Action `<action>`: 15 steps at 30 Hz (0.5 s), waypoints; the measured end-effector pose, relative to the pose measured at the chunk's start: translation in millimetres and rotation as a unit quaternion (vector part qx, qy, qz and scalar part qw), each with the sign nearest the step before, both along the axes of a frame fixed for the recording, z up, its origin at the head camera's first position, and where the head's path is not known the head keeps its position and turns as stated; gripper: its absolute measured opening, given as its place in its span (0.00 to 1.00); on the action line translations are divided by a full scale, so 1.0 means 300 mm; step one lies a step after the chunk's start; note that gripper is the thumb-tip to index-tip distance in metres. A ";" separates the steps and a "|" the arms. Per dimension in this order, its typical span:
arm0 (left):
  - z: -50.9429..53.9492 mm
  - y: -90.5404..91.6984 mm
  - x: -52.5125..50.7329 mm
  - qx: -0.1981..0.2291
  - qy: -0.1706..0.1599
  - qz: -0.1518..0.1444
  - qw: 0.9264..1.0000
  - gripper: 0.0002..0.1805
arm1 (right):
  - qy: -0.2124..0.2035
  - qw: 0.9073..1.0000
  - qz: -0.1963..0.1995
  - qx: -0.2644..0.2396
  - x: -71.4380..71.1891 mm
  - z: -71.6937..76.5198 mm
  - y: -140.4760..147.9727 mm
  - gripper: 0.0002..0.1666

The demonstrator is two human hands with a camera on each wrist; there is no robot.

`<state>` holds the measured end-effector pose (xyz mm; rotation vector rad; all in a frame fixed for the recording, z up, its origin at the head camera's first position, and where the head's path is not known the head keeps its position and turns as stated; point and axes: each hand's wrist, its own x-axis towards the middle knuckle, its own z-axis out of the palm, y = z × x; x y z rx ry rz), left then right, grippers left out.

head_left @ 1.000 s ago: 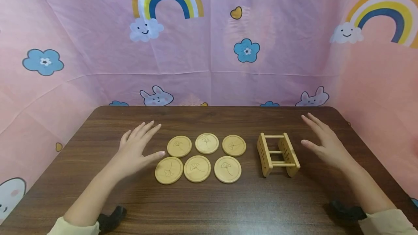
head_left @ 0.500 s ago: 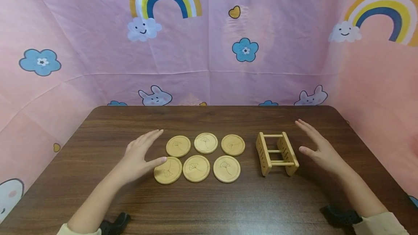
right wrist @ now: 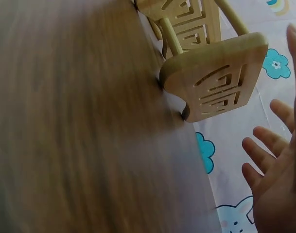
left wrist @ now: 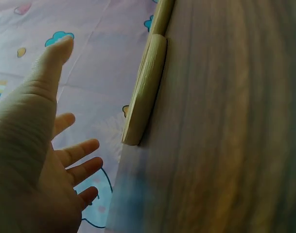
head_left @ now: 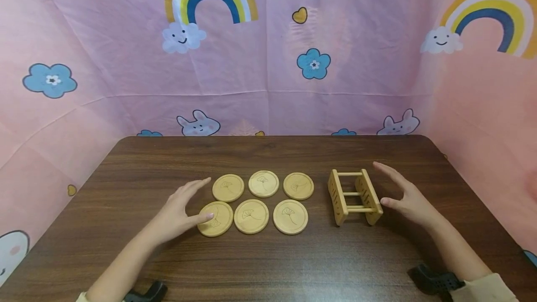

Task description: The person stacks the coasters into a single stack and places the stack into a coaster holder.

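Round wooden coasters, each with a ginkgo leaf engraved on it, lie flat in two rows of three. My left hand [head_left: 178,211] hovers at their left end, fingers spread and holding nothing. In the head view its thumb overlaps the front-left coaster [head_left: 215,222]; the left wrist view has the thumb apart from the nearest coaster [left wrist: 147,92]. To the right of the rows stands a wooden coaster rack [head_left: 339,199] with cut-out side panels joined by rods. Just right of it is my right hand [head_left: 411,204], thumb and fingers extended, with a gap to the rack's side panel [right wrist: 216,80] in the right wrist view.
Everything stands on a dark wood-grain table [head_left: 268,264] with rounded far corners. A pink and purple cloth [head_left: 268,59] printed with rainbows and flowers hangs behind and at both sides. Black straps [head_left: 434,279] sit at the wrists.
Both hands have come lower. The left has moved nearer the front-left coaster, and the right has shifted left toward the rack. Coasters and rack stay where they were on the table.
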<state>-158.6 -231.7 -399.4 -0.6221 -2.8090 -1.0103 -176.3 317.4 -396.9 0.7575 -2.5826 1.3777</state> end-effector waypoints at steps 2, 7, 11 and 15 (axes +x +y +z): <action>-0.009 -0.001 0.003 0.009 -0.010 -0.002 1.000 0.44 | -0.006 1.000 0.010 -0.006 -0.003 -0.009 0.000 0.47; -0.028 -0.004 0.009 0.026 -0.026 -0.004 0.999 0.46 | -0.029 0.999 0.037 -0.020 -0.010 -0.029 0.000 0.49; -0.041 -0.008 0.015 0.033 -0.035 -0.006 0.999 0.46 | -0.041 0.997 0.056 -0.030 -0.013 -0.039 -0.002 0.49; -0.053 -0.011 0.022 0.038 -0.041 -0.013 0.998 0.46 | -0.042 0.996 0.072 -0.042 -0.017 -0.049 -0.004 0.48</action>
